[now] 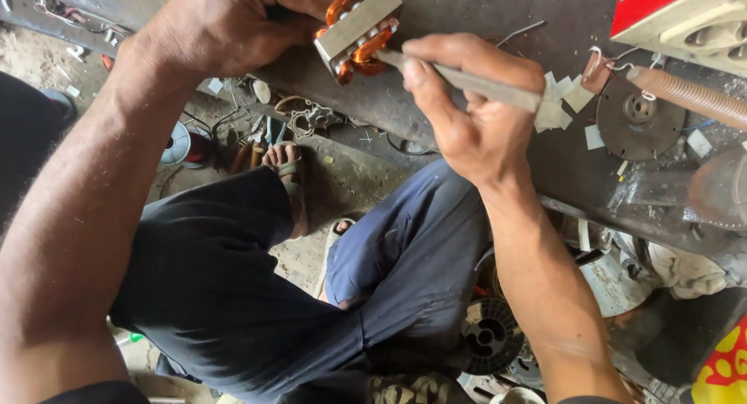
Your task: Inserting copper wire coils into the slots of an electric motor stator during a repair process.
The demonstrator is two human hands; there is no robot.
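- My left hand (226, 26), at the upper left of the frame, is curled tight around a small transformer (359, 29): a grey laminated metal block with orange copper windings bulging out on both sides. It sits at the top centre, held just above the edge of the dark tabletop (467, 15).
- My right hand (475, 100), right of centre, is closed in a fist-like pinch on a flat grey metal tool (467, 81), thumb on top and fingers wrapped beneath.
- The relation that matters: the tool's long axis runs from lower right up to upper left, and its tip touches the lower right side of the transformer, right by the orange winding. The transformer lies up and to the left of my right hand, close by; my left hand already has it, so it is the nearer one.
- The transformer block is tilted, its long face slanting up towards the right.
- The tabletop is dark, scuffed metal, strewn with white paper scraps (560, 100), a round grey disc (638, 120) and a ribbed brown hose (692, 96) at the right.
- A red and cream casing (685, 15) fills the upper right corner.
- Below, I see my crossed legs in dark trousers (233, 295), a sandalled foot (284, 166), and a dirt floor (342, 186) littered with wire bits and a black spool (490, 334).
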